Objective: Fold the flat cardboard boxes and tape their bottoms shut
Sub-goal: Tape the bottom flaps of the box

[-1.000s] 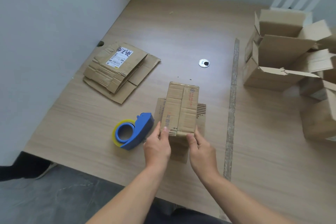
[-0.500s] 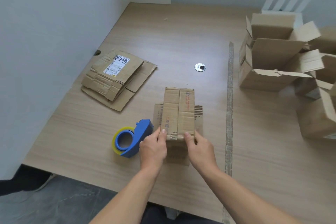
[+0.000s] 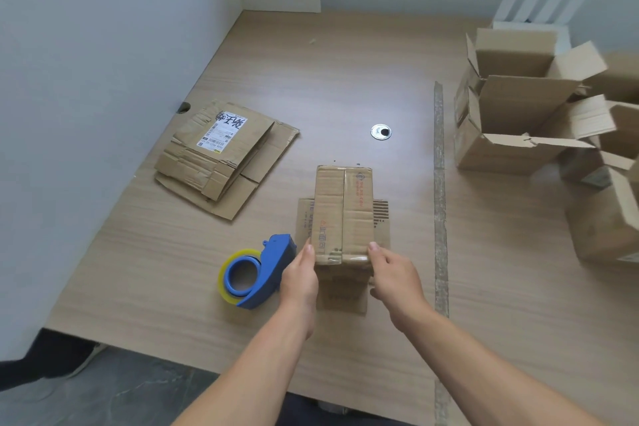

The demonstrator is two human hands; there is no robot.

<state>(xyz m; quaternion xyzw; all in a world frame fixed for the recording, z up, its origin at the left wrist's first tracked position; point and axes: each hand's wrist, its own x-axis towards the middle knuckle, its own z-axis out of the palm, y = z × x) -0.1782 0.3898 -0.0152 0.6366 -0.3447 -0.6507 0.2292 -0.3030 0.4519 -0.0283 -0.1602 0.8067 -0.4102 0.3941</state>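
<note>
Box [image 3: 342,214]: between the hands.
Hands: left hand [image 3: 299,278] and right hand [image 3: 394,273] grip its near end.
Writing: red — too small to read.

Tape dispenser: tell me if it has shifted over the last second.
No. The tape dispenser keeps its place near-left of the metal grommet, beside the folded box.

Head-worn wide view, forward and down; table [image 3: 328,73] seen closely from its near edge.

We cannot read the flat stack [image 3: 214,176] label [image 3: 223,130]. The right edge crops the blurred folded boxes [image 3: 501,152]. Left hand [image 3: 299,277] and right hand [image 3: 394,277] hide the near corners of the box [image 3: 342,211].
</note>
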